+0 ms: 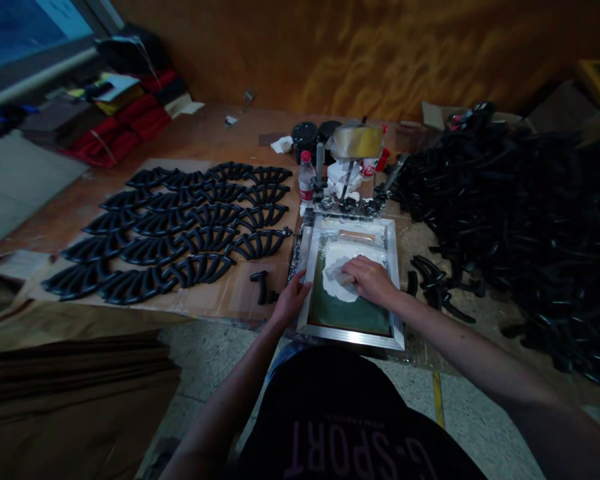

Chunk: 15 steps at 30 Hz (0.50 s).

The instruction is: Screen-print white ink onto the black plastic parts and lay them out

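A silver-framed printing screen (397,280) lies flat in front of me, its green mesh partly covered with white ink (350,257). My right hand (373,280) is closed on a squeegee (336,272) that rests in the white ink on the mesh. My left hand (291,300) grips the left rail of the frame, fingers curled over its edge. A single black plastic part (261,285) lies just left of the frame.
Rows of black curved parts (175,230) lie spread on cardboard at the left. A large heap of black parts (520,220) fills the right. Behind the frame stand a water bottle (306,180), black jars (305,139) and a tape roll (359,141). Cardboard sheets (75,393) are stacked at lower left.
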Each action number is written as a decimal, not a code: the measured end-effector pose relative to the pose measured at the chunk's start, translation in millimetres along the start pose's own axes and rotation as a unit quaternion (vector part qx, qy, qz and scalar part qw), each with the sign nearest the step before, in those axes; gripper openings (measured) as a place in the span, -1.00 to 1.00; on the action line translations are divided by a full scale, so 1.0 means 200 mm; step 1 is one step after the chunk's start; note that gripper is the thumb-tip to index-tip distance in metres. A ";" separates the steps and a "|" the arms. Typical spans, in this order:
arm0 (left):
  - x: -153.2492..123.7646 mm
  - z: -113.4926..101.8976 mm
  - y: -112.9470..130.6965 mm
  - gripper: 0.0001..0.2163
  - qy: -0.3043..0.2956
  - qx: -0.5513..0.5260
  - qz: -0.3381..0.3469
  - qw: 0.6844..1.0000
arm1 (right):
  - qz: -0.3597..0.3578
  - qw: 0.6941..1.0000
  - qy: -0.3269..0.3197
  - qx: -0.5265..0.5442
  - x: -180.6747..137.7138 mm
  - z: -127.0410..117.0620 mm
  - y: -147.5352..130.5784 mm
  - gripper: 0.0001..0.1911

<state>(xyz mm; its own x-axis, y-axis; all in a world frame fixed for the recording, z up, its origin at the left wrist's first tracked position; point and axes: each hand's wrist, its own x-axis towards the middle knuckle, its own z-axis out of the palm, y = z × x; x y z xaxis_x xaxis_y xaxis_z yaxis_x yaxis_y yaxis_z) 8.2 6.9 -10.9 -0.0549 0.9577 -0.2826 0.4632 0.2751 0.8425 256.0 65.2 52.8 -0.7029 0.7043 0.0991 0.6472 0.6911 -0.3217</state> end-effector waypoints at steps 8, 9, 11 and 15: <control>-0.01 -0.02 0.03 -0.44 -0.007 -0.046 -0.009 0.999 | 0.006 0.999 0.027 0.032 0.05 0.00 0.00 -0.67; -0.02 -0.04 0.05 -0.42 -0.013 -0.060 -0.008 0.998 | 0.035 0.998 0.042 0.026 0.11 -0.05 0.02 -0.60; -0.04 -0.08 0.13 -0.39 -0.022 -0.100 -0.005 0.995 | 0.097 0.993 0.067 0.006 0.22 -0.16 0.09 -0.47; -0.09 -0.19 0.37 -0.48 0.050 -0.163 0.029 0.985 | 0.211 0.964 0.164 0.005 0.22 -0.40 0.35 -0.53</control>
<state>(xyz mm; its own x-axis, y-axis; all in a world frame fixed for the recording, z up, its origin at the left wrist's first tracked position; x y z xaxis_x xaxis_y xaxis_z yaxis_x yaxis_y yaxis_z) 9.5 12.2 74.0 -0.1301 0.9718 -0.1969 0.1600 0.2165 0.9631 294.0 158.1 110.7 -0.2454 0.9368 0.2494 0.8513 0.3313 -0.4069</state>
